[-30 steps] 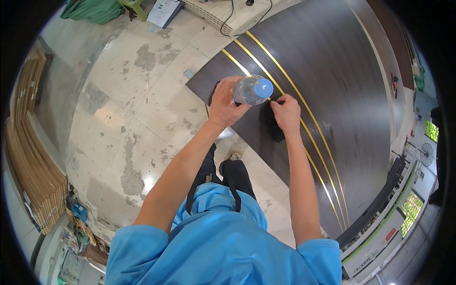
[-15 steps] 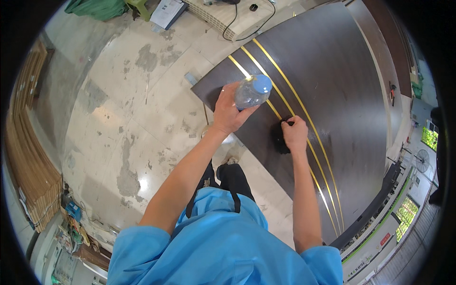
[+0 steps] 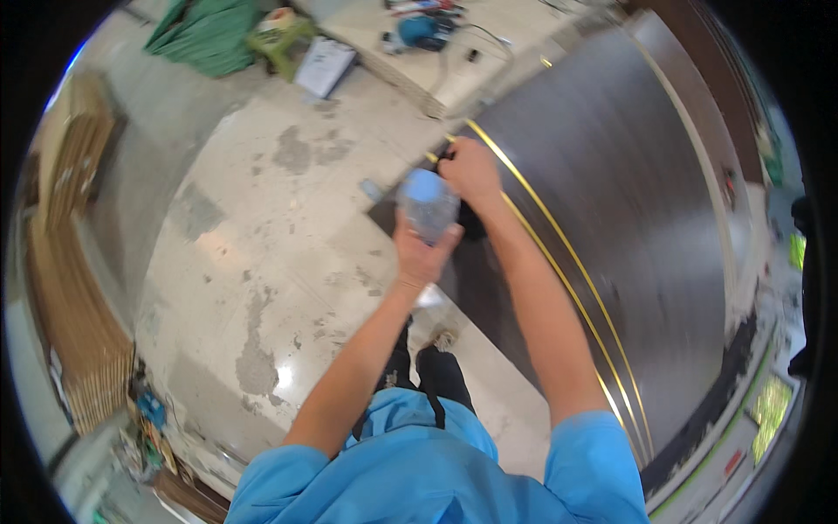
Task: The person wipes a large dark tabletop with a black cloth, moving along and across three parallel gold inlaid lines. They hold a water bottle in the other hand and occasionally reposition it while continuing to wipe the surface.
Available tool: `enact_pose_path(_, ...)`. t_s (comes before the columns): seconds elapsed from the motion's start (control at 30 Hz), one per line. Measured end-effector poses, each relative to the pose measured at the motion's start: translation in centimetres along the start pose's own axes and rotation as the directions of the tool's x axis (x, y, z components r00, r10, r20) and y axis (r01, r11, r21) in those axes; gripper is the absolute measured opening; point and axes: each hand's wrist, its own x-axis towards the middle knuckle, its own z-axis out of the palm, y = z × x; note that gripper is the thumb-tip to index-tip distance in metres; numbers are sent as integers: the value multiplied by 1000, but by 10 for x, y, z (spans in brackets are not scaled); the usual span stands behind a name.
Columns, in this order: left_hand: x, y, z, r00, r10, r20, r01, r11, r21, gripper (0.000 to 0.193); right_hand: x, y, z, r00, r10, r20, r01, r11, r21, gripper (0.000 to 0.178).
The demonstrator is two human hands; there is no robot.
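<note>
My left hand is wrapped round a clear plastic bottle with a blue cap, held above the panel's left corner. My right hand, fingers curled, presses at the far-left edge of a large dark brown panel with thin gold strips along it. A soft-looking black wad shows under the right hand and wrist, partly hidden by hand and bottle. Whether it is cloth or sponge I cannot make out.
A pale bench or stack with a blue power tool and cord stands beyond the panel. A green stool, papers and a green sheet are far left. Brown boards lean at left.
My right hand has moved away from me and left along the gold strips, to the panel's far-left edge. The left hand and bottle have come slightly nearer and left. The view has shifted.
</note>
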Motion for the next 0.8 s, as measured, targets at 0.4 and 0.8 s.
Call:
enact_pose_path(0.4,2,8,9,978,80,195,-105,987,123,54,-420,324,-67,478,727,-493,-783,607,136,19)
enact_pose_path(0.8,-77,4,95,964,112,242,-216,860,462,45,-325,252,-57,794,525,-307,-507,850,144,16)
